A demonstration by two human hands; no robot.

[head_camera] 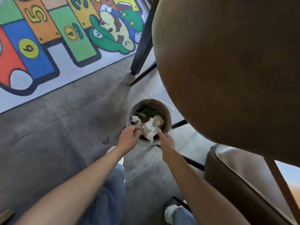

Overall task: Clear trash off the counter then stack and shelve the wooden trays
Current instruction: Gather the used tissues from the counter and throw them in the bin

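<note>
Over the round trash bin [150, 120] on the grey floor [65, 127], both hands reach down. A crumpled white paper towel [150, 129] lies on top of the rubbish, draped at the bin's near rim. Left hand [129, 138] hovers with fingers loosely curled, gripping nothing. Right hand [167, 141] is open, a fingertip just beside the paper. A brown round surface [227, 70] overhangs at right.

Bin [150, 120] set on floor [65, 127], below table edge [227, 70] | crumpled paper [150, 129] lying in bin, draped over near rim | left hand [129, 137] at bin's left rim; right hand [167, 142] at near-right rim | mat [48, 46] spread far left | chair [243, 176] placed right of bin, nearer
</note>
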